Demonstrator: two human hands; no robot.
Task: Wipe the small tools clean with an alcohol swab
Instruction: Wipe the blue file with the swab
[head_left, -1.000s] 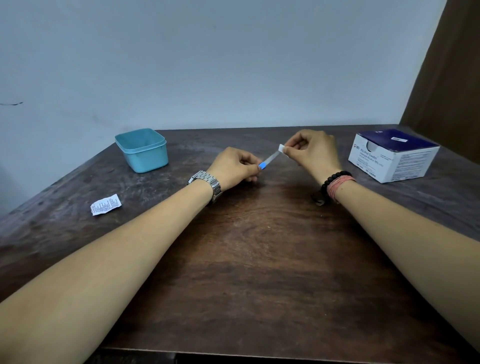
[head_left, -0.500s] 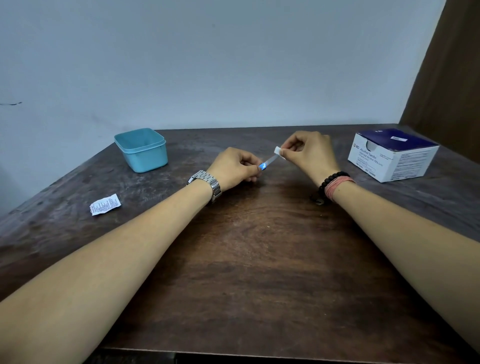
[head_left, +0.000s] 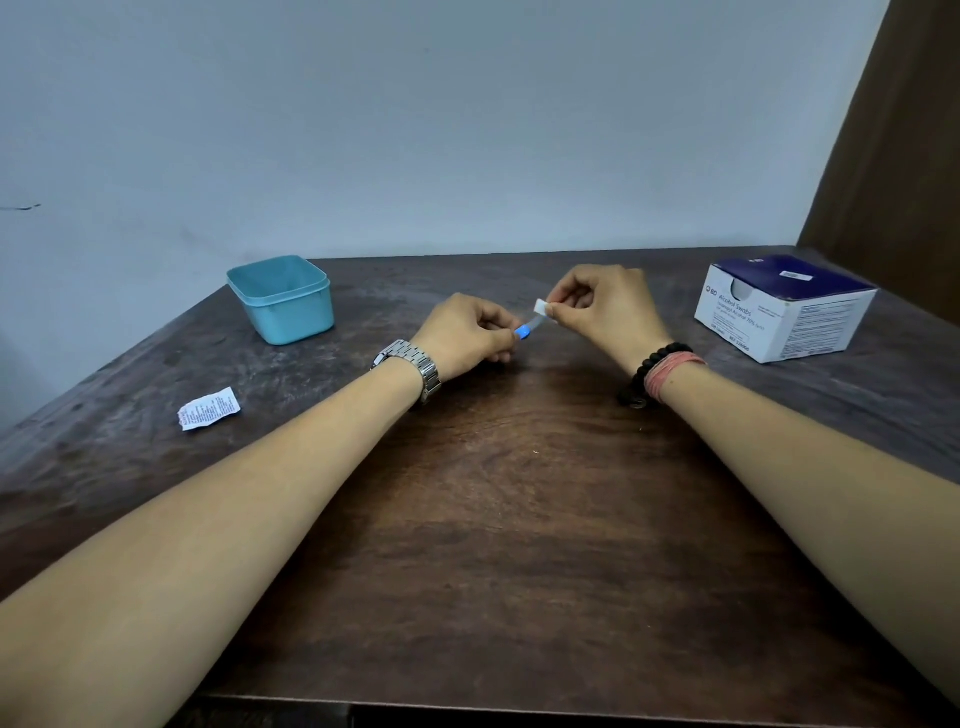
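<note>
A thin small tool (head_left: 531, 327) with a blue handle end and a pale metal shaft is held above the middle of the table. My left hand (head_left: 465, 335) grips its blue end. My right hand (head_left: 602, 306) pinches a folded white alcohol swab (head_left: 541, 307) around the shaft's far end. Most of the handle is hidden inside my left fist.
A teal plastic tub (head_left: 283, 300) stands at the back left. A torn swab wrapper (head_left: 208, 409) lies near the left edge. A blue-and-white box of alcohol swabs (head_left: 784, 306) sits at the back right. The dark wooden table (head_left: 519, 519) meets a wall behind.
The right hand with the swab slid down the shaft toward the left hand, then back out a little. The left hand stayed still.
</note>
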